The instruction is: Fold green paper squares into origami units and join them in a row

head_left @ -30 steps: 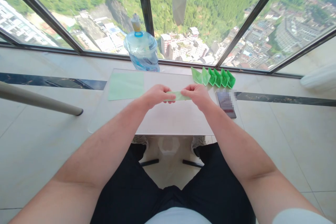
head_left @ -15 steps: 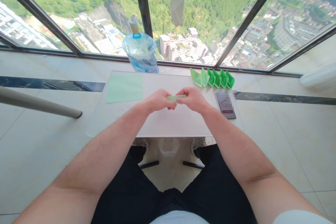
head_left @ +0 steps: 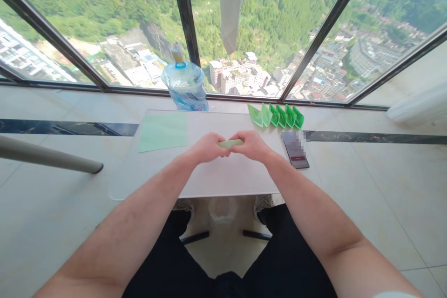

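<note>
Both of the 2 hands are clamped on a pale green folded paper strip (head_left: 231, 143), the left hand (head_left: 208, 148) pinching 1 end and the right hand (head_left: 253, 145) the other, above the middle of the white surface (head_left: 223, 179). A flat light green sheet (head_left: 163, 132) lies to the left; green folded paper shapes (head_left: 282, 115) stand in a row at the far right, near a phone (head_left: 295, 151).
</note>
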{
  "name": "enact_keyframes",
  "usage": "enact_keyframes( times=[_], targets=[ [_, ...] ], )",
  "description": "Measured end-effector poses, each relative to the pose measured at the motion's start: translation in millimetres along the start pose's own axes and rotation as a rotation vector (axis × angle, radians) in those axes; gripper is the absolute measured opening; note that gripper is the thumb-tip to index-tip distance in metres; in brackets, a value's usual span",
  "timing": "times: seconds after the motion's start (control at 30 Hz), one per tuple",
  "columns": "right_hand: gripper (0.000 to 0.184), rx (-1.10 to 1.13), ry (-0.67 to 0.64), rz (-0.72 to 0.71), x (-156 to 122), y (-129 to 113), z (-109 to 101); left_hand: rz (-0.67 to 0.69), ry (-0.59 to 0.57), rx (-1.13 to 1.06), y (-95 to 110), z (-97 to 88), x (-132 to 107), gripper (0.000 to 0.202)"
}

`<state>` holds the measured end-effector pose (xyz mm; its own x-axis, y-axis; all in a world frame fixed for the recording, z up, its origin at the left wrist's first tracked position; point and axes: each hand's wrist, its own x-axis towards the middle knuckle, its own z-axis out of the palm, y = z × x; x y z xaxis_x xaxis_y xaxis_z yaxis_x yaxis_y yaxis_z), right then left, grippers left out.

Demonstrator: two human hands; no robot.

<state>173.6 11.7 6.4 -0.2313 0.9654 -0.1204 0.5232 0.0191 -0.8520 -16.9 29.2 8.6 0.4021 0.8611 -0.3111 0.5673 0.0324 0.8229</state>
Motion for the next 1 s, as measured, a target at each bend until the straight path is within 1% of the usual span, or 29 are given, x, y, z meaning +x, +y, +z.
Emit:
enact_keyframes(
  times=[0.17, 0.33, 0.4, 0.53, 0.57, 0.63, 0.67, 0.73, 0.77, 0.8, 0.87, 0.93, 1.0],
  targets=[
    [0.018, 0.048, -0.021, 0.027, -1, 1, 1, -0.01, -0.015, 0.005, -1, -2.5, 3, 0.011],
    [0.018, 0.035, 0.052, 0.024, -1, 1, -2, -0.012, -0.004, 0.031, -5, -6.4, 4, 0.012],
    [0.022, 0.018, 0.092, 0.032, -1, 1, -5, 0.009, 0.003, 0.019, -8, -9.1, 5, 0.017],
    [0.025, 0.042, 0.132, 0.08, 0, 0, -7, 0.028, 0.034, -0.063, -10, -14.3, 5, 0.025],
    [0.025, 0.056, 0.134, 0.078, 0, 1, -7, 0.012, 0.034, -0.101, -9, -15.4, 5, 0.024],
    [0.024, 0.092, 0.134, 0.03, 1, 4, -6, -0.036, 0.039, -0.192, -7, -17.4, 4, 0.023],
    [0.029, 0.115, 0.129, -0.01, 2, 6, -5, -0.064, 0.049, -0.24, -5, -18.4, 4, 0.023],
    [0.052, 0.144, 0.115, -0.081, 2, 11, -5, -0.115, 0.075, -0.343, -4, -20.8, 3, 0.024],
    [0.058, 0.135, 0.119, -0.098, 3, 13, -5, -0.131, 0.087, -0.401, -3, -22.0, 3, 0.027],
    [0.058, 0.106, 0.132, -0.108, 3, 15, -6, -0.139, 0.093, -0.462, -3, -23.2, 2, 0.032],
    [0.046, 0.026, 0.171, -0.102, 3, 17, -6, -0.133, 0.101, -0.577, -4, -24.7, 3, 0.044],
    [0.032, -0.024, 0.2, -0.075, 2, 15, -6, -0.102, 0.101, -0.654, -5, -24.8, 3, 0.051],
    [0.028, -0.011, 0.208, -0.031, 2, 12, -6, -0.056, 0.123, -0.693, -4, -23.3, 4, 0.055]
  ],
)
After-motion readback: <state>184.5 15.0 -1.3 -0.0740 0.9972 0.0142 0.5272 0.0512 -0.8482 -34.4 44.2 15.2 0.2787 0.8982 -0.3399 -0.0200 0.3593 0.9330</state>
